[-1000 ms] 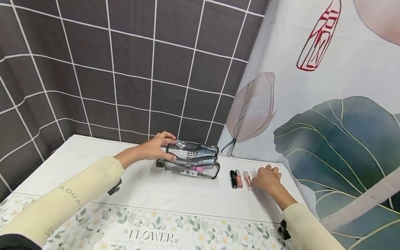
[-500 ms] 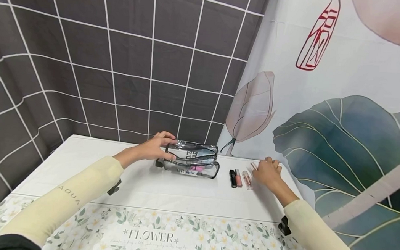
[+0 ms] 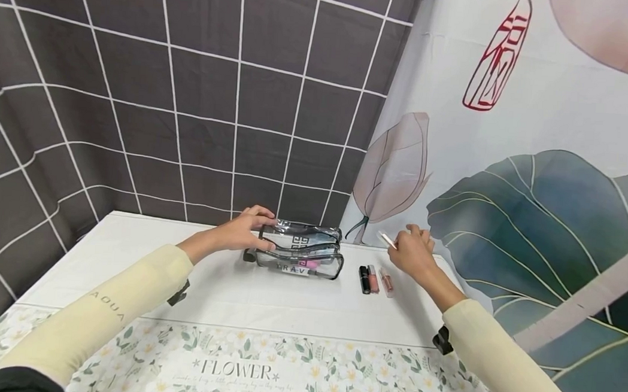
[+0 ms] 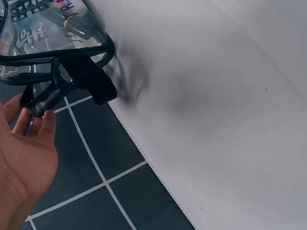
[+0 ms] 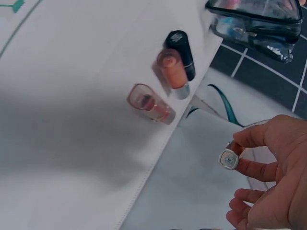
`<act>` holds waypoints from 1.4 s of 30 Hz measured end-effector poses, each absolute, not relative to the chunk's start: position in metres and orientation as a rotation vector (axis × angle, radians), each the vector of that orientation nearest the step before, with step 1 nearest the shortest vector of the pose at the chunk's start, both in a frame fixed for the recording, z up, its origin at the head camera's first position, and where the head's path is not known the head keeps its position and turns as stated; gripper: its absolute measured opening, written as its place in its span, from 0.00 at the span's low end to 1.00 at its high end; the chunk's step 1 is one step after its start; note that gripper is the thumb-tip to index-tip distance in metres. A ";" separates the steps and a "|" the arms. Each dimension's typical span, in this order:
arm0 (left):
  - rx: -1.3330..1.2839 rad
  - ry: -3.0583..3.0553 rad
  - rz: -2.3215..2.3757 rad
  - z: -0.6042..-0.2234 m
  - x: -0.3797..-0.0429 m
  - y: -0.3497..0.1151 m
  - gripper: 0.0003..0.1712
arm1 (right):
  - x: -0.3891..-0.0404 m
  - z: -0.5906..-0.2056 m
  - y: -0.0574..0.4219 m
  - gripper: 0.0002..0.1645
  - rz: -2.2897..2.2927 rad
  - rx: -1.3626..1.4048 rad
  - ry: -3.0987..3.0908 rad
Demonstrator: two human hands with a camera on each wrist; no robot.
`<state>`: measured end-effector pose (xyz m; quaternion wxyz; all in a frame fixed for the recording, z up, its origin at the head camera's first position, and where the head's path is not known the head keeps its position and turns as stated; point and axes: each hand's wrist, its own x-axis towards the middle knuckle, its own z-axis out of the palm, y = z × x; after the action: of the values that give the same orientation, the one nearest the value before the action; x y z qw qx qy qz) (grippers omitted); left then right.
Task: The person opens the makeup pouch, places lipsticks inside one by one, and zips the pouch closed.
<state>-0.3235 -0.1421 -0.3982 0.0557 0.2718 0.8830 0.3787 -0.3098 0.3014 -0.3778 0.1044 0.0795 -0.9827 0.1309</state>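
Note:
A clear zip pouch [image 3: 336, 275] with black trim stands upright at the back of the table, its top open and a few items showing inside. My left hand [image 3: 243, 230] grips its left end; the left wrist view has the fingers at the edge beside a black strap [image 4: 103, 86]. Between thumb and fingers, my right hand [image 3: 414, 251] pinches a slim lip gloss tube [image 5: 229, 159] above the table's back right edge. Three tubes lie side by side below it: a black lipstick [image 5: 180, 47], a peach-pink lip gloss [image 5: 172, 71] and a clear, pink-tinted one [image 5: 152, 106].
The white tabletop [image 3: 221, 298] ends in front at a floral mat [image 3: 237, 389] lettered FLOWER. A dark gridded curtain [image 3: 189, 122] hangs close behind the table. To the right hangs a white cloth printed with leaves [image 3: 523, 221].
My right hand has lifted the lip gloss tube from the right end of the row and moved it up and left. The left hand and the pouch have stayed in place.

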 end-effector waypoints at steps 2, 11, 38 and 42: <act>0.823 2.687 1.142 -0.398 -0.323 -0.142 0.47 | -0.310 -0.374 0.296 0.12 0.387 0.255 -2.886; 0.821 2.673 1.155 -0.398 -0.325 -0.142 0.47 | -0.311 -0.361 0.268 0.11 0.385 0.323 -2.884; 0.808 2.651 1.192 -0.399 -0.327 -0.142 0.47 | -0.311 -0.340 0.190 0.12 0.415 0.595 -2.793; 0.802 2.652 1.191 -0.399 -0.327 -0.143 0.47 | -0.309 -0.339 0.181 0.13 0.399 0.630 -2.807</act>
<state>-0.3269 -0.1429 -0.3990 0.0627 0.2654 0.8776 0.3942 -0.3095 0.1814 -0.3391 0.1182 0.2154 -0.9597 0.1364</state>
